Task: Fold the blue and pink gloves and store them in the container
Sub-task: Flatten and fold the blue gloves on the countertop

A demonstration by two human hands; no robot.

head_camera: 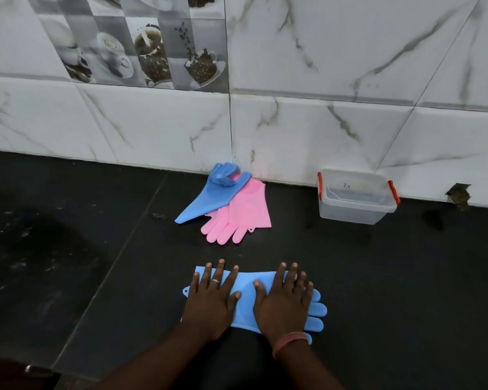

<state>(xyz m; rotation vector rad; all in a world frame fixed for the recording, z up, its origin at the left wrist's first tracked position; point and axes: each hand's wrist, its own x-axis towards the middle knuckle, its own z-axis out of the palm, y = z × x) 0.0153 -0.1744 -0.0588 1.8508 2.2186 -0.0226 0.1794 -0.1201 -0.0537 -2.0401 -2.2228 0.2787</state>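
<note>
Both hands lie flat with fingers spread, pressing a blue silicone glove (244,291) onto the dark countertop (378,277): left hand (213,301) near the cuff, right hand (283,304) toward the fingers. Farther off, a second blue glove (209,197) overlaps pink gloves (244,211). At far right stands a clear container (355,197) with red clips; its faint marking is unreadable.

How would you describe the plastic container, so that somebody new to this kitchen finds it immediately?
Follow the white marble wall down to the black counter. The container stands there against the wall, right of the gloves pile. It alone is a clear box with red clips.
</note>
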